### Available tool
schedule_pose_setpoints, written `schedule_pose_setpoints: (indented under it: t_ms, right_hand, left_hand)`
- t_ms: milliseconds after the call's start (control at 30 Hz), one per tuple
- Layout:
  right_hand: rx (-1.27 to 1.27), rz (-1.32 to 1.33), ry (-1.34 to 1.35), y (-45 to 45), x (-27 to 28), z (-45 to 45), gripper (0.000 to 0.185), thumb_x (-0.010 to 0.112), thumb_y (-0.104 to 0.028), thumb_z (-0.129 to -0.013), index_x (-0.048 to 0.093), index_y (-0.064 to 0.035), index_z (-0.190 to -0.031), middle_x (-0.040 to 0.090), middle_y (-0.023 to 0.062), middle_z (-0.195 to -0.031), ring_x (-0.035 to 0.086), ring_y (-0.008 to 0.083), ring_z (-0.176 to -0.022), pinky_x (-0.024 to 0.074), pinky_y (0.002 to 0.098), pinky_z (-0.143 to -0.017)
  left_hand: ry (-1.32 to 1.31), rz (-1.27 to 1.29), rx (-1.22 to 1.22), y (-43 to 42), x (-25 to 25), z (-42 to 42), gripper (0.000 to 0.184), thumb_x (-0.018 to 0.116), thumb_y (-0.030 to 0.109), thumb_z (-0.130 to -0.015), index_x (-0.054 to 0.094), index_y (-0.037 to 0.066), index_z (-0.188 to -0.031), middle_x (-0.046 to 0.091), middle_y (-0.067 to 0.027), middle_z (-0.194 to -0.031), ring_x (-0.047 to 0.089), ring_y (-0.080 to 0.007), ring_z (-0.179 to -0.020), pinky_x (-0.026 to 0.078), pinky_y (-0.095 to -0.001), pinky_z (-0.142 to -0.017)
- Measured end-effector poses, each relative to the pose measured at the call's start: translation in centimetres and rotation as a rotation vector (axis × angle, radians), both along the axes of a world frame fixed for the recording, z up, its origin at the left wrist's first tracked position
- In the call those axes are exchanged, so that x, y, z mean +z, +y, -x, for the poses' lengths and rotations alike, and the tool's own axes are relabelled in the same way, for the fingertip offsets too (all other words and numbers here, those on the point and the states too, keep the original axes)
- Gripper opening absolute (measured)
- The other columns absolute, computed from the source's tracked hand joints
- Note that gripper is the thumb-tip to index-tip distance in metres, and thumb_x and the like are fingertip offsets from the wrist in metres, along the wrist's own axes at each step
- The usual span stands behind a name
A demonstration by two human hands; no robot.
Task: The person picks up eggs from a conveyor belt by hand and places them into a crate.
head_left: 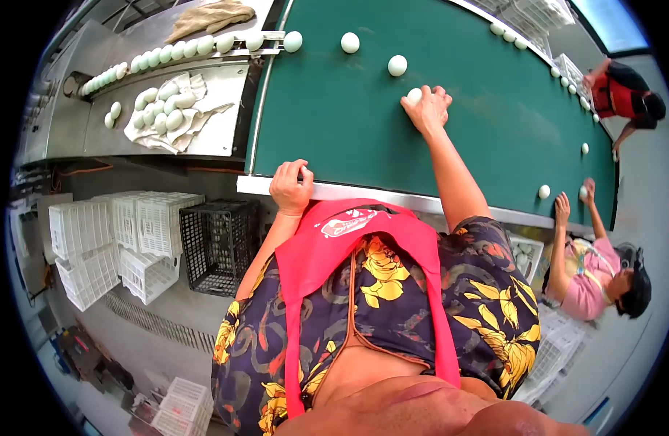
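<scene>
On the green belt (334, 123), my right hand (427, 109) has its fingers curled round a pale egg (414, 95). My left hand (291, 187) rests at the belt's near metal edge, its fingers curled; a small pale bit shows at the fingers, too hidden to name. Beyond my right hand lie a pale egg (397, 65) and another egg (350, 43). A further egg (293, 41) sits at the end of the metal rails, where a row of eggs (178, 51) stretches to the left.
Eggs lie on a cloth (192, 131) upon the steel table (218, 138). White crates (160, 218) and a black crate (219, 247) stand below left. A co-worker in pink (589, 280) reaches over the belt at right; another person in red (618, 98) stands across it.
</scene>
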State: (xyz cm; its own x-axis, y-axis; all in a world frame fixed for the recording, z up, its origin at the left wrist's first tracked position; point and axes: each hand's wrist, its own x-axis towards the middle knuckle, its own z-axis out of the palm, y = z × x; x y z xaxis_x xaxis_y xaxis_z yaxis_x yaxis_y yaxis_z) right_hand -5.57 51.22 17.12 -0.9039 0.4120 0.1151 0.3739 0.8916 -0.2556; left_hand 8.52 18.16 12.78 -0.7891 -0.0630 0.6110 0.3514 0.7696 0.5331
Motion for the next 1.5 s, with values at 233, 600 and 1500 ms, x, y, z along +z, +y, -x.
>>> schedule_pose_setpoints:
  t_ms: [233,600,1500]
  right_hand:
    - [0.048,0.026,0.145,2.4,-2.6,-7.4,0.053,0.078,-0.048,-0.073,0.069,-0.0165,-0.115,0.046,0.0188,-0.142,0.044,0.0402,-0.129,0.0538,0.0523,-0.094]
    - [-0.001,0.201,0.087,1.2,-2.5,-4.1,0.056,0.077,-0.049,-0.068,0.073,-0.0086,-0.106,0.050,0.0158,-0.129,0.045,0.0389,-0.123,0.0566,0.0467,-0.092]
    - [-0.230,1.828,0.491,6.5,-2.6,-6.5,0.058,0.082,-0.052,-0.074,0.066,-0.0102,-0.111,0.066,0.0060,-0.093,0.066,0.0200,-0.071,0.0538,0.0356,-0.054]
  left_hand:
    - [-0.005,0.029,0.000,-1.2,-1.5,1.0,0.012,0.064,0.004,-0.080,0.069,0.010,-0.089,0.063,-0.0068,-0.078,0.063,-0.0269,-0.070,0.050,-0.0389,-0.062]
    - [-0.085,0.138,0.047,-5.1,-2.9,4.4,0.012,0.060,0.013,-0.088,0.072,0.011,-0.092,0.072,-0.0075,-0.090,0.068,-0.0292,-0.077,0.054,-0.0405,-0.067]
    - [-0.210,0.231,0.176,-12.9,-6.0,10.7,0.018,0.058,0.024,-0.092,0.073,0.014,-0.091,0.072,-0.0106,-0.080,0.068,-0.0315,-0.072,0.051,-0.0444,-0.065]
